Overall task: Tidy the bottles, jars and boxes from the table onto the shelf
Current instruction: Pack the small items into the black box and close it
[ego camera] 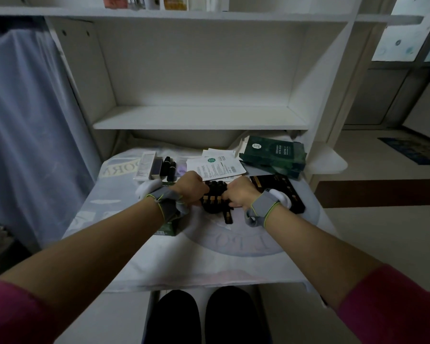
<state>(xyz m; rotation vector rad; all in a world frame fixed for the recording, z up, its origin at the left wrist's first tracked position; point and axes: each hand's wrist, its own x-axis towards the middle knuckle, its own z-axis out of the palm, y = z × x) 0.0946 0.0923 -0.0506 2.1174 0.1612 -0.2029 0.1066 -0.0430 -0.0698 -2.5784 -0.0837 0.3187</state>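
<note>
Between the hands: I see a bunch of dark bottles (213, 194) lying on the table (209, 264), in front of and below the bare shelf (199, 118).
Left hand: my left hand (189, 186) curls onto the left side of the bunch and holds it.
Right hand: my right hand (239, 192) curls onto the right side. Its fingertips are hidden behind the knuckles, so I cannot tell how firm the hold is.
Long axis: the bottles lie flat, side by side. Each runs lengthwise away from me toward the shelf, and the row crosses from palm to palm.
Gold bands: they show on the near part of the bottles.
Stray bottle: one stray bottle (228, 217) lies loose nearer me, just below the right hand, pointing the same way and outside both grips.
Nearer hand: the right, for the stray.
Way to go: the shelf lies ahead and above. I judge the bunch must rise squeezed from both sides, or the middle bottles may drop out.
Left wrist: it hangs over a green box (169, 228).
</note>
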